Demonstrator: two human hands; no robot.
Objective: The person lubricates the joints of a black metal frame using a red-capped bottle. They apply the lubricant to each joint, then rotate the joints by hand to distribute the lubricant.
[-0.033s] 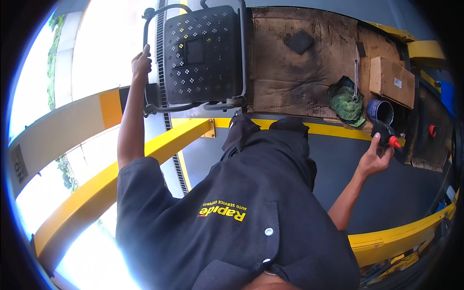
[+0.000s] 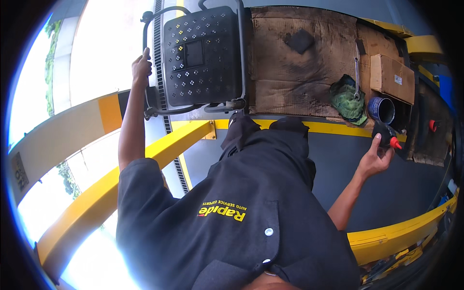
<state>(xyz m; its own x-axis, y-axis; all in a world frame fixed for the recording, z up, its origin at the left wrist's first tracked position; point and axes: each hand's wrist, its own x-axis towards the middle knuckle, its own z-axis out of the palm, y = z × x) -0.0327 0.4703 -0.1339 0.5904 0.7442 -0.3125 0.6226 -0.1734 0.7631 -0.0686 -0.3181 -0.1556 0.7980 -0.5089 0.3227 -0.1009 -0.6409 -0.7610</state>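
My left hand (image 2: 141,69) is closed around the dark tubular metal frame (image 2: 145,39) at the upper left. Inside that frame is a black perforated plastic panel (image 2: 203,82) with a square recess. Over on the right, my right hand (image 2: 374,159) grips a small black bottle (image 2: 382,133) with a red nozzle cap (image 2: 395,143). Just beyond the bottle stands an open dark blue can (image 2: 381,110). Beside the can lies a crumpled green cloth (image 2: 347,100), and a combination wrench (image 2: 356,77) rests partly on it.
Stained cardboard (image 2: 275,72) covers the surface ahead, with a dark square pad (image 2: 300,41) on it. A closed cardboard box (image 2: 392,79) sits at its right. Yellow beams (image 2: 164,142) run along the left, and another yellow rail (image 2: 401,232) curves at the lower right.
The view has shifted very slightly. Both hands keep the same holds on the frame and the bottle.
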